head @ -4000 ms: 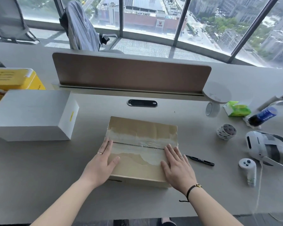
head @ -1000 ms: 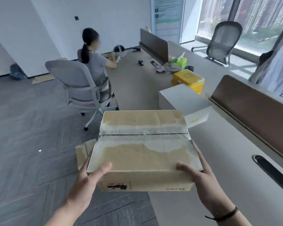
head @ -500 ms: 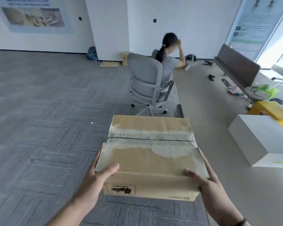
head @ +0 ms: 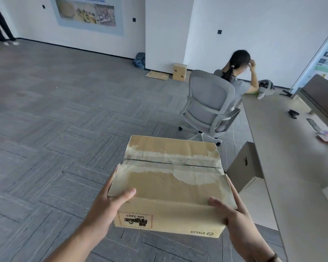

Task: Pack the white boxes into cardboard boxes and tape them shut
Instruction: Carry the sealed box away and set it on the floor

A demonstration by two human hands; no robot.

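I carry a closed cardboard box [head: 170,178] in the air over the grey floor, away from the desk. Its top flaps meet at a seam covered with torn clear tape, and a label reading UN 3481 faces me. My left hand [head: 104,207] grips the box's left side, with the thumb hooked over the top edge. My right hand [head: 233,218] grips the right side, its thumb lying on the top near the front corner. No white box is in view.
A long desk [head: 284,148] runs along the right, with a cabinet [head: 244,165] under it. A person sits in a grey swivel chair [head: 208,108] ahead. A small carton [head: 179,72] and flat cardboard lie by the far wall. Another person's legs [head: 0,27] show top left.
Four seconds ago the box lay on the desk under my flat hands. I have since lifted it and turned left, so the white box and yellow case have left the view.
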